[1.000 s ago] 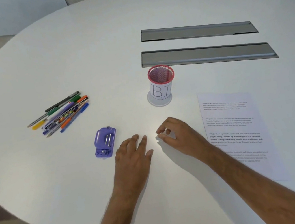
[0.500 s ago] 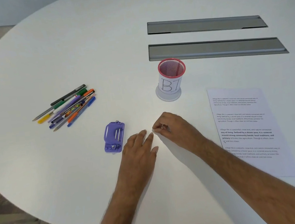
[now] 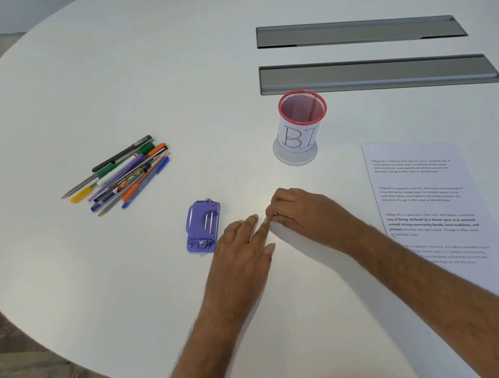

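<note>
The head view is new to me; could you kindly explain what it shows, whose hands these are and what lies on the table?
A person wears one wide-angle camera on the head, looking down at their two bare hands; there is no robot. The left hand lies flat on the round white table, fingers straight. The right hand rests beside it with fingers curled; nothing visible is held. Nearby lie a small purple plastic desk tool, a heap of coloured pens and pencils, a pink mesh cup labelled BI, a printed paper sheet and two grey metal slots.

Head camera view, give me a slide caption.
Left hand and right hand meet on white table beside purple tool, pens, mesh cup, printed sheet.
</note>
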A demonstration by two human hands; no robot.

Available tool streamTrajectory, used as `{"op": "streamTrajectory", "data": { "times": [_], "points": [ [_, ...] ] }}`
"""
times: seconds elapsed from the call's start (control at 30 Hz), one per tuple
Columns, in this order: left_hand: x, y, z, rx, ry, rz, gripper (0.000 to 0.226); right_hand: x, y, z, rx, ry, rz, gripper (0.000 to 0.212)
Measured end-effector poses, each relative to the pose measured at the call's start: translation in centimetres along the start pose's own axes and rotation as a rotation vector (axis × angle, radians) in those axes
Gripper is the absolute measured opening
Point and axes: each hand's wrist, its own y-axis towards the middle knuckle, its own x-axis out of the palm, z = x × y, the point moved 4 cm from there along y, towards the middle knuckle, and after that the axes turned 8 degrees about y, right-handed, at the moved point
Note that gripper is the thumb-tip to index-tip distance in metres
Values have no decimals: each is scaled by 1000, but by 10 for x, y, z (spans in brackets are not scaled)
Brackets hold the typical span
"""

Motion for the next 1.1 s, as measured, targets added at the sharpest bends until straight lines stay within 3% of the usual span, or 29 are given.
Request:
{"op": "streamTrajectory", "data": {
  "times": [0.13,0.23,0.43,0.73,1.1],
  "points": [
    [-1,-1,-2,60,5,73,37,-3,-11,3,-77,-67,5,15],
    [0,-1,-5,49,-23,84,36,-7,-15,12,-32,-25,11,23],
    [5,-1,-14,-97,-205,45,37,-8,-12,23,186,258,112,10],
    [7,20,-22,-249,-348,-21,17,3,2,13,249,267,51,4],
    [-6,46,-13,-122,-316,-121,13,6,3,12,284,200,45,8]
  ]
}}
